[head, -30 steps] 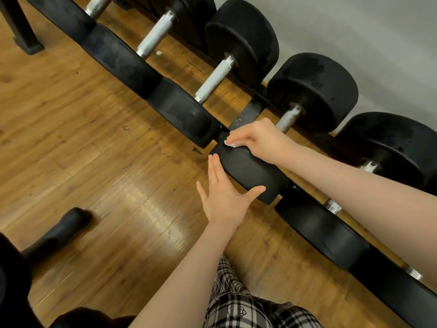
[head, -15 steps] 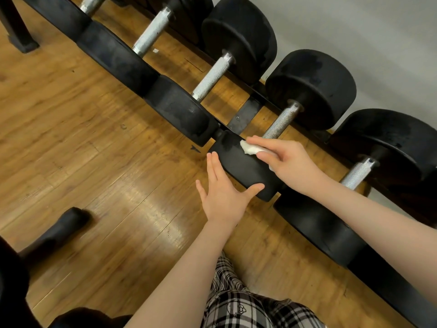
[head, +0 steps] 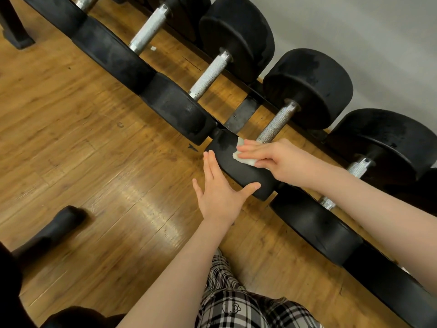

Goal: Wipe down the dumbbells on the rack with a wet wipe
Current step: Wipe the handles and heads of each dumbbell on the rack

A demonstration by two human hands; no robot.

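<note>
Right hand [head: 281, 159] flat-fingered presses wipe [head: 243, 157] on dumbbell [head: 238, 166], handle pointing wallward; left hand [head: 220, 192] flat against its face.

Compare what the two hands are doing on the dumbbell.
The right hand presses a white wipe flat onto the top of the dumbbell head; the left hand holds nothing and rests against its near face, thumb spread. The right reaches in from the side, the left from below. Both have straight fingers.

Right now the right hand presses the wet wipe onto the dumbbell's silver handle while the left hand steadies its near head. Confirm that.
Not quite. The head view shows the right hand pressing the wet wipe onto the dumbbell's black near head, not the silver handle. The left hand does steady it.
</note>
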